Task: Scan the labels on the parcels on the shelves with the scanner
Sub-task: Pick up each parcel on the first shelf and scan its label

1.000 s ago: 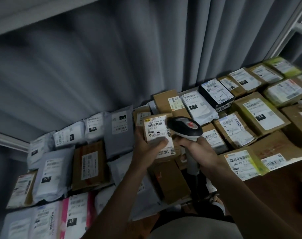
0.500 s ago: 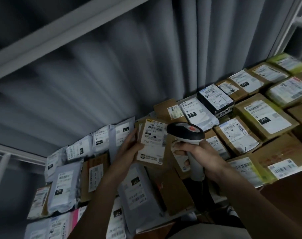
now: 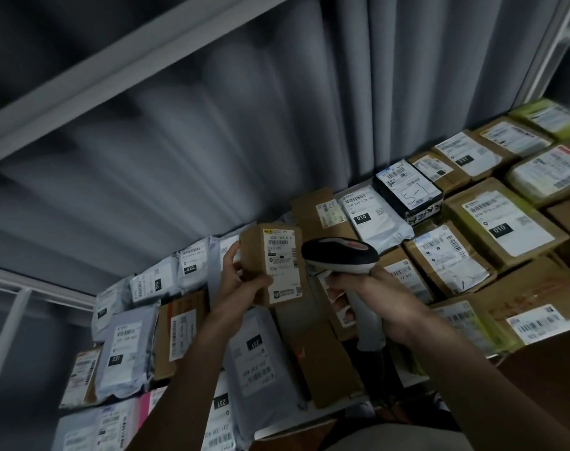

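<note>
My left hand (image 3: 241, 281) holds a small brown cardboard parcel (image 3: 272, 263) upright above the shelf, its white barcode label facing me. My right hand (image 3: 371, 296) grips the pale handle of a scanner (image 3: 340, 255) with a black and white head; the head sits just right of the parcel's label and almost touches it. Below and around both hands, several labelled parcels lie on the shelf: grey mailer bags such as one marked 231 (image 3: 257, 356) and brown boxes such as one marked 010 (image 3: 501, 222).
A grey curtain (image 3: 277, 109) hangs behind the shelf. A white shelf beam (image 3: 114, 70) runs overhead and a white upright (image 3: 6, 340) stands at the left. A black box (image 3: 407, 190) lies among the far parcels. The shelf's front edge (image 3: 309, 421) is near my body.
My left hand has lifted the small brown parcel higher and turned it more upright. The scanner has stayed beside its label. The view has tilted upward.
</note>
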